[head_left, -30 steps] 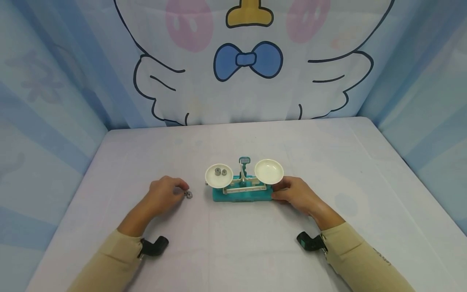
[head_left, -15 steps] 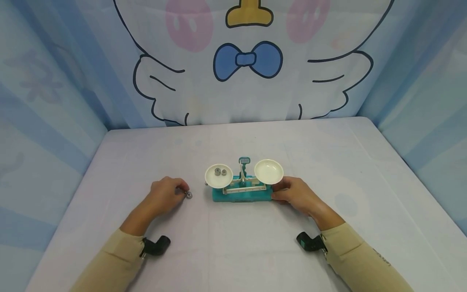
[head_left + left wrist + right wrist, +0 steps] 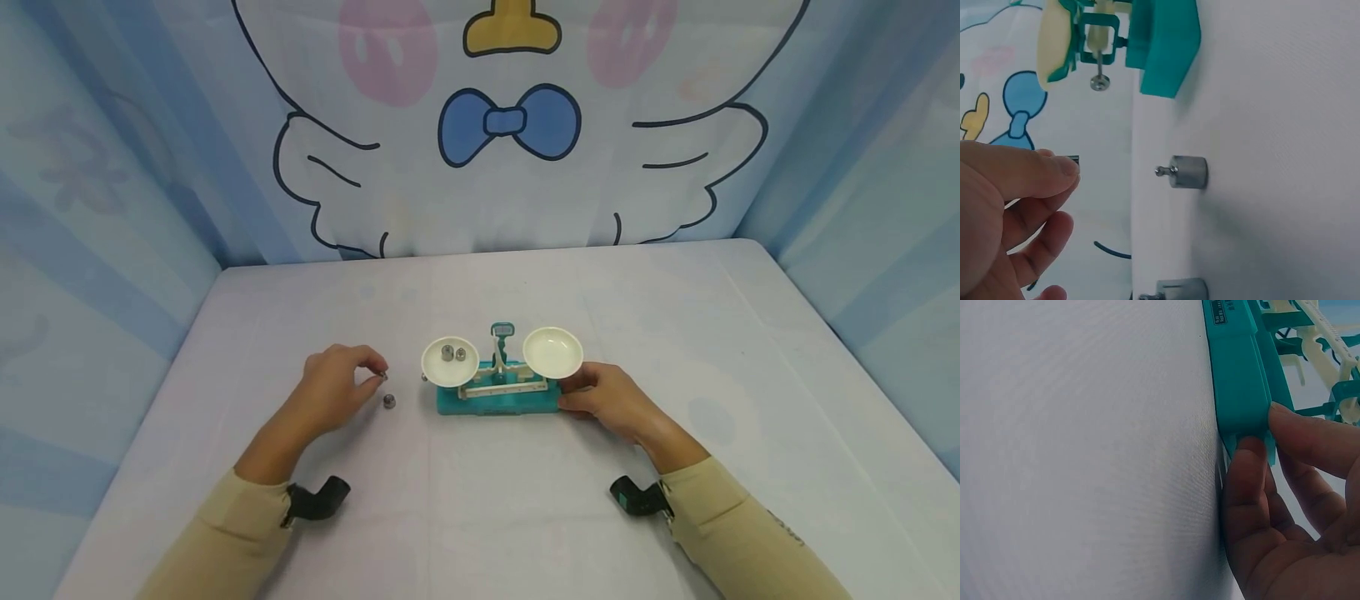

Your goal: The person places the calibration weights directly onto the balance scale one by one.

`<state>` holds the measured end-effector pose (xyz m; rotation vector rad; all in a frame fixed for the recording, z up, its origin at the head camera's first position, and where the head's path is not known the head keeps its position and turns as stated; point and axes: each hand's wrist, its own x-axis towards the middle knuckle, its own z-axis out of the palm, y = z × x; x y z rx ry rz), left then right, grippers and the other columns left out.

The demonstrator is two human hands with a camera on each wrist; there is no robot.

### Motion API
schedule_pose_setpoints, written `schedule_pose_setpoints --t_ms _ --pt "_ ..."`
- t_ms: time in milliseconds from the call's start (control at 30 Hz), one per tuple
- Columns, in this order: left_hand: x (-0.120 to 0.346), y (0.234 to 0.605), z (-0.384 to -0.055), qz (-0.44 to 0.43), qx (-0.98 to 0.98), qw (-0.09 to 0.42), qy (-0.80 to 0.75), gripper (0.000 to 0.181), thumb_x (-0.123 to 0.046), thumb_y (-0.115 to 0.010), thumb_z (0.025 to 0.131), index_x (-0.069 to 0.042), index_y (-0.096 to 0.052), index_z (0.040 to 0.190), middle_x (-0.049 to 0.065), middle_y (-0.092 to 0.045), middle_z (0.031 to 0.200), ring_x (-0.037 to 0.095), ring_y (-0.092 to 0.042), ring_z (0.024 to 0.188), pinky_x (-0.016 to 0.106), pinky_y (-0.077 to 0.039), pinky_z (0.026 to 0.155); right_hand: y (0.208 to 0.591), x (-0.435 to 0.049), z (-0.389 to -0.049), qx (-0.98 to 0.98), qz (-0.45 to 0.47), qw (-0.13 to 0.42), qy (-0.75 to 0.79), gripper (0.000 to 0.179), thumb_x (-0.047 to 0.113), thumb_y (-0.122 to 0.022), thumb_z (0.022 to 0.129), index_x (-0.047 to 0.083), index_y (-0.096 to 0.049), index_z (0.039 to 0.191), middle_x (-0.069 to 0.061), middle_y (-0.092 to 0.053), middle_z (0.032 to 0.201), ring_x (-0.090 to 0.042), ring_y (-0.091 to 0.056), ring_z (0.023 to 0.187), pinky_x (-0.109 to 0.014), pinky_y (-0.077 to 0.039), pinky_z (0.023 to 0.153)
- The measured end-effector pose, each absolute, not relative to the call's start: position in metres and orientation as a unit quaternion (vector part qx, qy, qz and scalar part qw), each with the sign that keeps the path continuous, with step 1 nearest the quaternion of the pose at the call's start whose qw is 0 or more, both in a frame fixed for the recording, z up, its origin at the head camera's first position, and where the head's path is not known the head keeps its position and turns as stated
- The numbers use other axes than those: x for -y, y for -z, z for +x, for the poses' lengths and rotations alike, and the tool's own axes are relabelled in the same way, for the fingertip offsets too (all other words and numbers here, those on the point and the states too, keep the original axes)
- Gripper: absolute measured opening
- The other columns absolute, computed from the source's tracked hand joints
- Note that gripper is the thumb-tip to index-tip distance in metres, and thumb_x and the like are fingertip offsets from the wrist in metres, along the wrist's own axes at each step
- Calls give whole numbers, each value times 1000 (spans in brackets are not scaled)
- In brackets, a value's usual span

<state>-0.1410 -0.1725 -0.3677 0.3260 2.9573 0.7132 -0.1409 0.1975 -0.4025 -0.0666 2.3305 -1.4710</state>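
Observation:
A small balance scale with a teal base and two cream pans stands mid-table. Two metal weights sit in its left pan; the right pan holds nothing. My left hand, left of the scale, pinches a small metal weight between thumb and finger, raised off the table and mostly covered by the fingertips. Below it a knobbed cylindrical weight stands upright on the table, with another weight at the left wrist view's lower edge. My right hand grips the right end of the base.
A white cloth covers the table. Behind it hangs a printed curtain, with blue-patterned curtains at both sides. A black wrist camera sits on the left sleeve, another camera on the right sleeve.
My left hand has risen from the table and moved slightly away from me, with a small weight between its fingertips. One weight stays on the cloth. The right hand and scale have not moved.

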Motion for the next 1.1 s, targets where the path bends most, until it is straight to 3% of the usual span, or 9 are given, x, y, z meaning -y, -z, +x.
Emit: schedule_pose_setpoints --t_ms 433,1100 --pt "148 338 -138 151 -960 5 -235 14 -10 -70 93 -8 -73 107 6 -71 107 32 -56 112 61 -34 98 402 -197 -140 -830 -27 190 524 34 3 -71 89 -10 -61 119 -20 -63 118 -23 -63 98 -35 -55 84" --pt "116 338 -150 189 -959 -8 -212 12 -12 -73 91 -11 -74 102 0 -72 101 27 -56 110 58 -31 101 403 -198 -141 -830 -29 190 523 35 3 -71 89 -10 -61 121 -20 -63 119 -23 -63 100 -35 -55 85"
